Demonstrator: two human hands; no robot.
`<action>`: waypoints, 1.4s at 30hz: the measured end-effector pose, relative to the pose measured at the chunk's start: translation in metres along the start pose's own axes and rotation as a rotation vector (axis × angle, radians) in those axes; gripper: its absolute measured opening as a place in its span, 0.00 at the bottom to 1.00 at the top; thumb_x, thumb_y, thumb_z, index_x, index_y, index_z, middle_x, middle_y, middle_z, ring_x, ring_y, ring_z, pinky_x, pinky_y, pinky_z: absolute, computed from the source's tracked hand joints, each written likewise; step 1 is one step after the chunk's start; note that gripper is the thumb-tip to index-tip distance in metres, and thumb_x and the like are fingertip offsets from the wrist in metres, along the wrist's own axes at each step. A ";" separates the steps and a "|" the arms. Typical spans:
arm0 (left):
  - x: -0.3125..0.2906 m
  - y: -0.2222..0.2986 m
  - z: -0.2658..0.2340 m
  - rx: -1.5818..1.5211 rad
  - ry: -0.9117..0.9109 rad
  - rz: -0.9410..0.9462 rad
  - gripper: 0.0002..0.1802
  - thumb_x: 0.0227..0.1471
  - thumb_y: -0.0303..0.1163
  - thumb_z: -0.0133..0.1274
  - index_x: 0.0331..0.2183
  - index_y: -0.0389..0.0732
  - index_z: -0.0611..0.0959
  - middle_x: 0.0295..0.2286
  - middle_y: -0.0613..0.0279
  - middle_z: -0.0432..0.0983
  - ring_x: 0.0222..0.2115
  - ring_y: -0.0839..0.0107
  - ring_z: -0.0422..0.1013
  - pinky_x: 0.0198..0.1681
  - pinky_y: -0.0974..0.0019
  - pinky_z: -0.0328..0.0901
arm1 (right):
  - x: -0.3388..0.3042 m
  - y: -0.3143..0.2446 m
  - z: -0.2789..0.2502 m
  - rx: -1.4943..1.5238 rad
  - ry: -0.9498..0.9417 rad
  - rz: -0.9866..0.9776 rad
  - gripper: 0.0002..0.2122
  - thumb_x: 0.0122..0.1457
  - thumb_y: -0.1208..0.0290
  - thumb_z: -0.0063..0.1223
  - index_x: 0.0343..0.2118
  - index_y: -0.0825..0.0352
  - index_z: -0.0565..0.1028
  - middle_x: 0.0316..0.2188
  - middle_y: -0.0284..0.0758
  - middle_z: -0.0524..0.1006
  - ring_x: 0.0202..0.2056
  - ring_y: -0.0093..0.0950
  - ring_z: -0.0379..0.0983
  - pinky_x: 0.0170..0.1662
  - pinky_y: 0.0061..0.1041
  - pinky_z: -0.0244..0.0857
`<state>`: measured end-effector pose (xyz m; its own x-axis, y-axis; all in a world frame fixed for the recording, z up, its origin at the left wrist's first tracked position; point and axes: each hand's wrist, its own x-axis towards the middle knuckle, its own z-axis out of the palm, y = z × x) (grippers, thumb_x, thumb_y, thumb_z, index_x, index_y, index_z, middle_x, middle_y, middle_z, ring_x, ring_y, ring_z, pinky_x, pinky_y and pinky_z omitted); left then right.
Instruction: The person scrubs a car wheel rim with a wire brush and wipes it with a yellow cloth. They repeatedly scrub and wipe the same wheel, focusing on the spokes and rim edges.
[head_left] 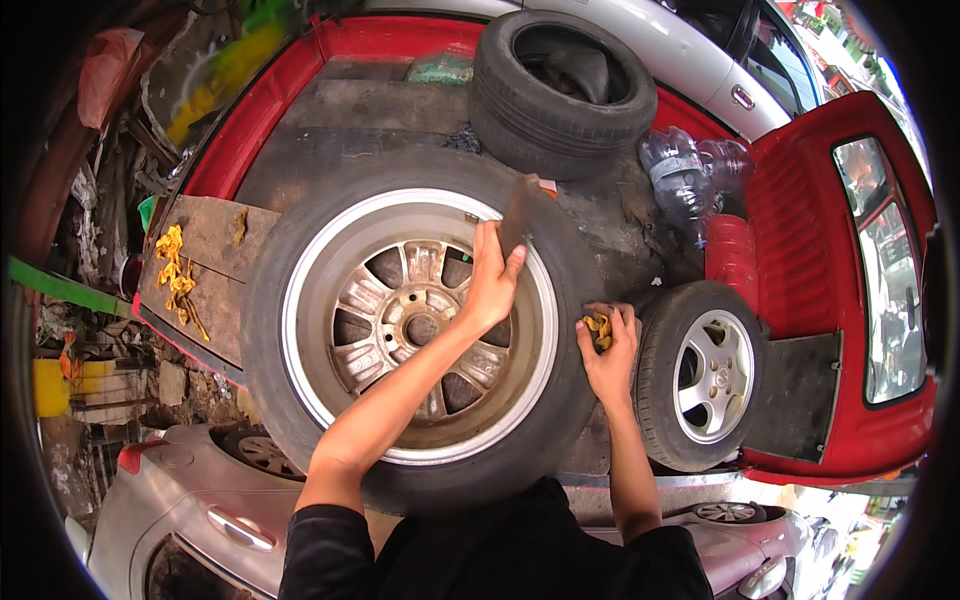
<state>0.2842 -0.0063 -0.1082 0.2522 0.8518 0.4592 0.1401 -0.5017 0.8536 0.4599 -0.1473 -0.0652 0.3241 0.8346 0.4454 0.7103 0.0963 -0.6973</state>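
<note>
A big tyre with a silver alloy wheel [420, 325] is lying flat in the red open boot [800, 200] of a vehicle, in the middle of the scene. The left hand [492, 285] is reaching over the far right part of the rim and is grasping a flat rusty metal blade [520, 212], which is standing up against the tyre's rubber. The right hand [608, 350] is resting on the right side of the tyre, and its fingers are clenching a small yellow piece [599, 328]; I cannot tell what this piece is.

Just to the right of the big tyre, a smaller wheel [700, 375] with a silver rim is leaning on its edge. Far behind, a bare black tyre [560, 85] is lying on the boot floor. Near it on the right, clear crumpled plastic bottles [685, 175] are lying together, and a greenish flat package [440, 68] is sitting at the far wall. On the left, a wooden board [210, 270] is carrying yellow scraps [175, 270]. A pink plastic bag [105, 65] is hanging at the far left.
</note>
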 end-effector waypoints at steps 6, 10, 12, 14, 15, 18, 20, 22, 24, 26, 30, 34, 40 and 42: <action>0.007 0.006 0.003 0.006 0.008 -0.261 0.18 0.62 0.28 0.52 0.49 0.32 0.66 0.43 0.43 0.62 0.49 0.45 0.62 0.57 0.50 0.56 | -0.003 0.001 0.001 0.039 -0.012 0.071 0.10 0.55 0.77 0.63 0.40 0.69 0.79 0.39 0.40 0.72 0.43 0.39 0.70 0.49 0.35 0.64; 0.006 0.005 0.006 0.124 0.007 -0.024 0.22 0.66 0.33 0.49 0.54 0.31 0.64 0.48 0.41 0.63 0.53 0.46 0.62 0.60 0.54 0.56 | -0.003 0.002 0.001 0.076 -0.019 0.095 0.10 0.55 0.76 0.64 0.40 0.68 0.80 0.40 0.40 0.73 0.44 0.40 0.70 0.51 0.36 0.63; 0.004 0.002 0.005 0.061 0.014 -0.246 0.23 0.65 0.33 0.50 0.54 0.31 0.65 0.48 0.40 0.63 0.53 0.44 0.62 0.60 0.53 0.56 | -0.003 0.003 0.001 0.054 -0.024 0.109 0.10 0.55 0.76 0.64 0.40 0.68 0.79 0.40 0.40 0.72 0.44 0.40 0.70 0.51 0.36 0.63; 0.001 -0.001 0.004 0.152 -0.003 -0.226 0.22 0.65 0.33 0.50 0.54 0.31 0.66 0.48 0.40 0.64 0.53 0.45 0.62 0.60 0.52 0.56 | -0.003 0.003 0.002 0.039 -0.018 0.086 0.10 0.55 0.77 0.63 0.41 0.69 0.79 0.39 0.40 0.71 0.43 0.39 0.70 0.49 0.35 0.64; -0.001 -0.003 0.004 0.147 -0.003 -0.211 0.22 0.65 0.34 0.50 0.54 0.31 0.66 0.48 0.40 0.64 0.52 0.45 0.62 0.60 0.52 0.56 | -0.003 0.003 0.001 0.026 -0.019 0.068 0.11 0.55 0.77 0.63 0.41 0.69 0.79 0.39 0.40 0.70 0.42 0.38 0.71 0.48 0.34 0.65; -0.001 -0.007 0.003 0.106 -0.021 -0.166 0.22 0.66 0.34 0.50 0.54 0.31 0.66 0.47 0.41 0.64 0.51 0.45 0.63 0.59 0.53 0.57 | -0.004 0.002 0.001 0.048 -0.016 0.086 0.10 0.55 0.76 0.64 0.41 0.69 0.79 0.39 0.40 0.71 0.43 0.39 0.70 0.49 0.35 0.64; -0.002 -0.007 0.003 0.094 -0.004 -0.049 0.22 0.66 0.34 0.50 0.54 0.31 0.66 0.47 0.42 0.64 0.51 0.46 0.63 0.59 0.53 0.57 | -0.004 0.002 0.001 0.059 -0.030 0.117 0.10 0.55 0.76 0.64 0.40 0.68 0.79 0.39 0.40 0.72 0.44 0.39 0.69 0.51 0.36 0.63; 0.000 -0.006 0.002 0.077 0.048 -0.202 0.21 0.66 0.33 0.50 0.54 0.32 0.66 0.45 0.44 0.64 0.50 0.47 0.64 0.58 0.53 0.57 | -0.003 0.002 0.001 0.068 -0.021 0.105 0.10 0.55 0.76 0.64 0.40 0.68 0.79 0.39 0.40 0.72 0.44 0.39 0.69 0.51 0.35 0.63; 0.002 -0.004 0.001 0.093 -0.003 -0.356 0.20 0.63 0.30 0.52 0.51 0.31 0.66 0.45 0.40 0.63 0.49 0.42 0.62 0.57 0.49 0.56 | -0.002 0.002 0.001 0.066 -0.019 0.116 0.10 0.55 0.76 0.64 0.40 0.68 0.80 0.39 0.39 0.72 0.44 0.39 0.69 0.51 0.35 0.63; 0.005 -0.003 0.001 0.085 0.034 -0.204 0.20 0.63 0.30 0.52 0.51 0.31 0.66 0.45 0.40 0.63 0.49 0.42 0.62 0.57 0.49 0.56 | -0.002 0.002 0.001 0.068 -0.018 0.100 0.10 0.55 0.76 0.64 0.40 0.69 0.80 0.39 0.39 0.72 0.44 0.39 0.69 0.51 0.35 0.63; 0.010 -0.004 0.000 0.020 0.089 0.008 0.21 0.63 0.31 0.52 0.51 0.31 0.66 0.45 0.40 0.63 0.49 0.42 0.62 0.57 0.49 0.57 | -0.004 0.003 0.001 0.079 -0.019 0.114 0.10 0.55 0.76 0.63 0.40 0.68 0.80 0.39 0.39 0.72 0.44 0.39 0.69 0.51 0.35 0.62; 0.005 -0.007 -0.002 0.265 -0.053 -0.294 0.21 0.62 0.31 0.53 0.51 0.31 0.67 0.45 0.40 0.63 0.49 0.41 0.62 0.57 0.47 0.56 | -0.004 0.004 0.001 0.068 -0.024 0.101 0.10 0.55 0.77 0.63 0.40 0.69 0.80 0.40 0.40 0.72 0.45 0.39 0.69 0.52 0.35 0.62; 0.004 -0.013 0.000 0.064 0.100 -0.116 0.20 0.63 0.30 0.51 0.51 0.31 0.65 0.44 0.39 0.62 0.50 0.42 0.60 0.58 0.47 0.55 | -0.004 0.002 0.001 0.066 -0.030 0.138 0.10 0.55 0.76 0.63 0.41 0.69 0.79 0.41 0.40 0.72 0.46 0.39 0.69 0.52 0.35 0.63; 0.006 -0.013 0.000 0.084 0.095 -0.122 0.20 0.64 0.31 0.50 0.51 0.30 0.65 0.45 0.39 0.62 0.50 0.42 0.60 0.58 0.47 0.54 | -0.004 0.002 0.000 0.050 -0.036 0.124 0.10 0.55 0.77 0.63 0.41 0.69 0.79 0.41 0.40 0.72 0.46 0.39 0.69 0.52 0.35 0.63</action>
<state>0.2834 0.0057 -0.1168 0.1370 0.9156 0.3781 0.2448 -0.4012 0.8827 0.4600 -0.1500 -0.0686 0.3838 0.8607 0.3345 0.6340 0.0177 -0.7731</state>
